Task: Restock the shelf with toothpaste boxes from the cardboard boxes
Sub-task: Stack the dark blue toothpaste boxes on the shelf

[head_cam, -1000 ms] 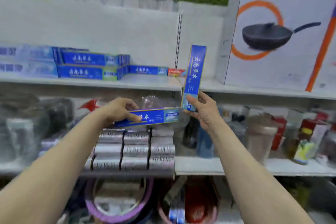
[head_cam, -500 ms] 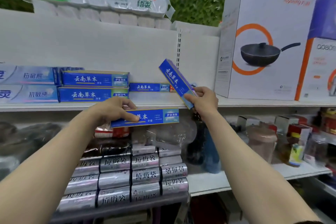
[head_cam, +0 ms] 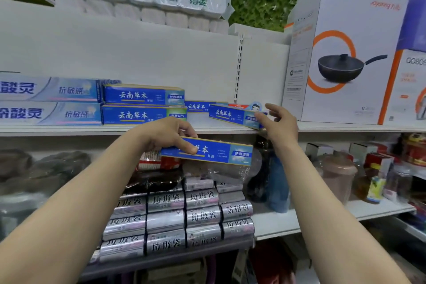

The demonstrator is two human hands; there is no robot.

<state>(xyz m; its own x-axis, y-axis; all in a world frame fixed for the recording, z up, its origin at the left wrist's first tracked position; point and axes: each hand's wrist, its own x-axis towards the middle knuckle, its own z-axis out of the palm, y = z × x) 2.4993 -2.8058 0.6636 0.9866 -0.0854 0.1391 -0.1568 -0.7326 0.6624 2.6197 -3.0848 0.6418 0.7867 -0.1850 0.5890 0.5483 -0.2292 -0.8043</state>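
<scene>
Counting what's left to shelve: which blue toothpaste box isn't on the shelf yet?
The blue box gripped by the left hand, below the shelf edge; the others lie on it.

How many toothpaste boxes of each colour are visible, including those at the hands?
Dark blue boxes: 5, one gripped by left hand, one touched by right hand
Pale blue boxes: 2
Red-and-white box: 1
Total: 8

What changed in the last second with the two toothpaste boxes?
The right hand swung its toothpaste box from upright to flat and set it on the shelf; its fingers are now spread, thumb touching the box's end. The left hand holds the second box below the shelf edge, as before.
</scene>
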